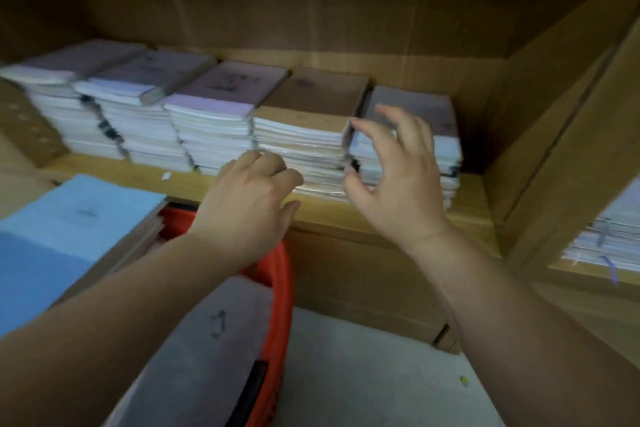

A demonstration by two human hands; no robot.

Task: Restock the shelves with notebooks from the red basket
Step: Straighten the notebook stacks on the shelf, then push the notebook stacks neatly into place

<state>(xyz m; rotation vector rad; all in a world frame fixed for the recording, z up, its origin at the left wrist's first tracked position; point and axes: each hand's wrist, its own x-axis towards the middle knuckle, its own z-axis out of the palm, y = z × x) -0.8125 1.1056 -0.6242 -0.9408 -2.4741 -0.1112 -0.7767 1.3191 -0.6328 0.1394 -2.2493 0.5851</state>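
this looks like a stationery shop or its stockroom. a cardboard-lined shelf (121, 175) carries a row of tall stacks of notebooks (214, 128), packed side by side, many copies under each cover. a neighbouring compartment (571, 166) on the right holds more piles (609, 239). below the shelf a red basket (280, 305) holds further notebooks, with blue and grey covers on top.

Notebook covers (230, 85) — print blurred, unreadable.
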